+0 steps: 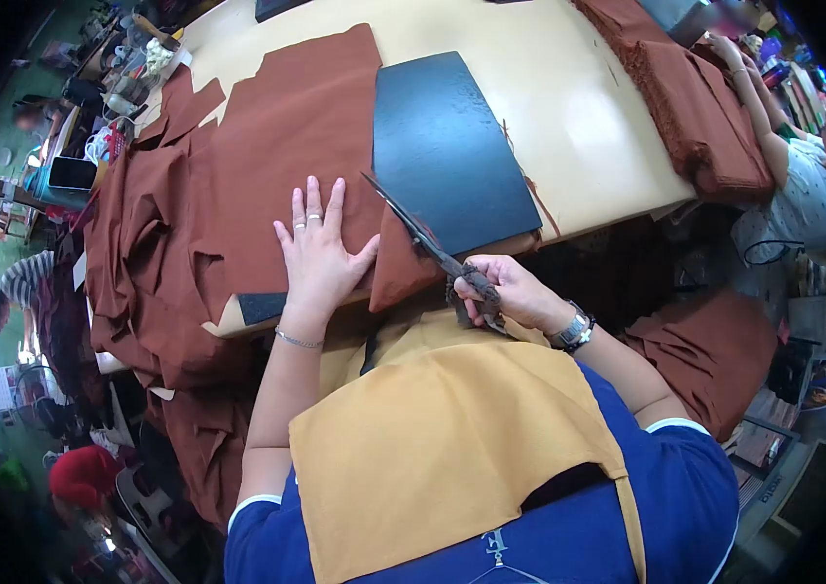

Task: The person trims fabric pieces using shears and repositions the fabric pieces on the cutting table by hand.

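My left hand [319,248] lies flat with fingers spread on a sheet of reddish-brown fabric [296,117]. In my right hand [520,294] are long dark scissors [430,243], their handles wrapped in dark cloth. The blades point up and left, over the fabric by the left edge of a black board [447,146]; whether they are fully closed is hard to make out. Beneath the blades, a loose flap of the brown fabric [398,263] hangs at the table's near edge. The board rests on the table, with brown fabric showing along its near edge.
The cream table [569,107] carries crumpled brown fabric [141,234] at left and a thick folded stack [715,136] at right. Tools and bottles crowd the far left. A co-worker's arm [761,117] reaches in at right. More brown cloth [715,350] lies low at right.
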